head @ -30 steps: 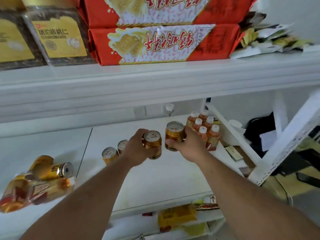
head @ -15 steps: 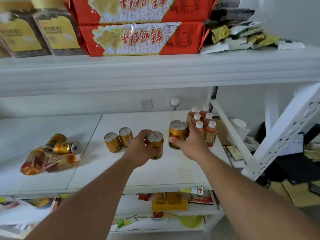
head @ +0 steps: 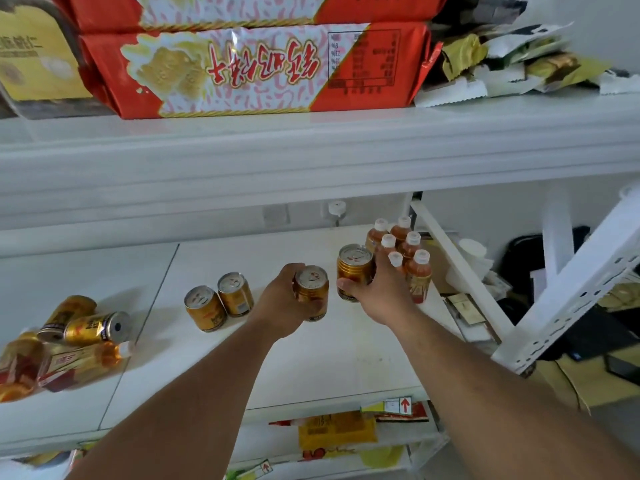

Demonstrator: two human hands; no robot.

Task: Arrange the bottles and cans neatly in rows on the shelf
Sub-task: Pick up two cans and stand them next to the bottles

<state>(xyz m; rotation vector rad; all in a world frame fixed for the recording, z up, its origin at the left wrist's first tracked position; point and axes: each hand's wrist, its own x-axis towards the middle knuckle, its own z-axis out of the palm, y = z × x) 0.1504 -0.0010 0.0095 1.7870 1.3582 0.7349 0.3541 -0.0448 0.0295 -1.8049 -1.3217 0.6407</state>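
Cans | your left hand (head: 282, 306) gripped one can (head: 311, 292), right hand (head: 377, 292) gripped another can (head: 355, 271) | advice: set upright beside bottles (head: 403, 251), labels fwd.

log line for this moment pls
left hand grips gold can | right hand grips second gold can beside bottles | both upright on shelf

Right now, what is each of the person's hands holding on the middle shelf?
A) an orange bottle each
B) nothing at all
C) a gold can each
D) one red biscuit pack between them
C: the left hand grips one gold can and the right hand grips another gold can, both upright.
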